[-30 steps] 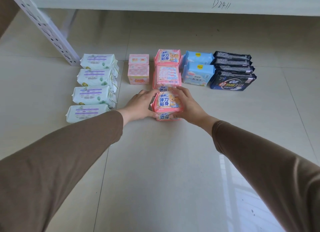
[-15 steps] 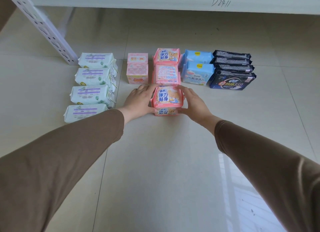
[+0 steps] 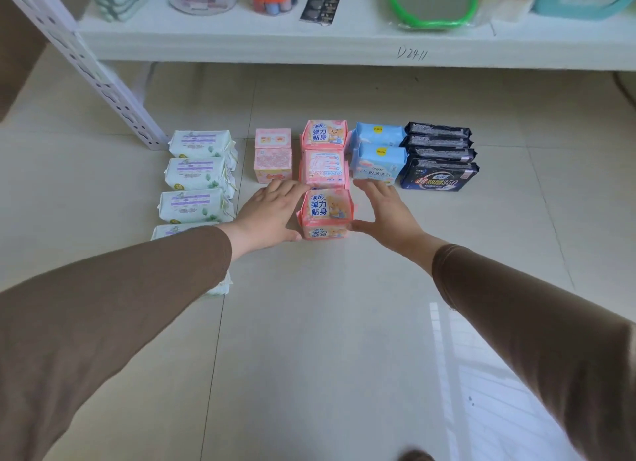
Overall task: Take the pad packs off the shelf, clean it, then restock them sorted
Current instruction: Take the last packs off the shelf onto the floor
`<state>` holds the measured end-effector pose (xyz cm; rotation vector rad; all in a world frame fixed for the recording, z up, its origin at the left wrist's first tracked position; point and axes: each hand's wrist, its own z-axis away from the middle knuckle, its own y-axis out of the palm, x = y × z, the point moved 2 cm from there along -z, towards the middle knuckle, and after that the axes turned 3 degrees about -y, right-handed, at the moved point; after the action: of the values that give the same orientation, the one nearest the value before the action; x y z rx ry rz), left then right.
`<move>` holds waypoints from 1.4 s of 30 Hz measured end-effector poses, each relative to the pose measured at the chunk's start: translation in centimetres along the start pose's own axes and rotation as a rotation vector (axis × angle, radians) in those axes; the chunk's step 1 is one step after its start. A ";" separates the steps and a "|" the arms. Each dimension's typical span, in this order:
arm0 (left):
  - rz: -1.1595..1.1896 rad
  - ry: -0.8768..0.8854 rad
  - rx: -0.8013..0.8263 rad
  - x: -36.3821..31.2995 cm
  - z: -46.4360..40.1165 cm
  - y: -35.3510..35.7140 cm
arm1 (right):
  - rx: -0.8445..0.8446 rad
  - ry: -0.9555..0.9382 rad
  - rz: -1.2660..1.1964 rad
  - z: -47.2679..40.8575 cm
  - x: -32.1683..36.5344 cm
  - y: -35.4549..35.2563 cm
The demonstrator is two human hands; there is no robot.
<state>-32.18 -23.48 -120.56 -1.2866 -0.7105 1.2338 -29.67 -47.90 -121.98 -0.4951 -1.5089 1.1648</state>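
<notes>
shelf edge (image 3: 344,52) – "d2411"; black pack (image 3: 438,176) – "350"

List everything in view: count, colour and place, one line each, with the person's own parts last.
white-green packs: four, white with green and purple print, left column on the floor; the nearest is partly behind the left sleeve
pink boxes: two, pale pink, second column
pink packs: three, pink, middle column
blue packs: two, light blue, right of the pink packs
black packs: four, black, far right
shelf: one, white, above the rows, holding assorted goods
floor: pale tiles
left hand: fingers straight, against the nearest pink pack's left side
right hand: fingers straight, just right of that pack
</notes>
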 end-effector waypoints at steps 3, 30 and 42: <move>-0.047 0.026 0.036 -1.9 1.7 -5.3 | 0.022 -0.021 0.068 1.8 3.3 -4.8; -0.270 0.142 -0.238 -31.4 13.8 -82.1 | -0.213 -0.278 0.281 12.7 36.3 -81.3; -0.080 0.175 -0.487 -34.7 13.2 -99.0 | -0.423 -0.378 0.194 10.2 42.4 -97.0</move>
<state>-26.59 -36.32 -15.75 -1.7213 -0.9598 0.8957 -24.78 -58.91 -16.35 -0.7482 -2.0914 1.1299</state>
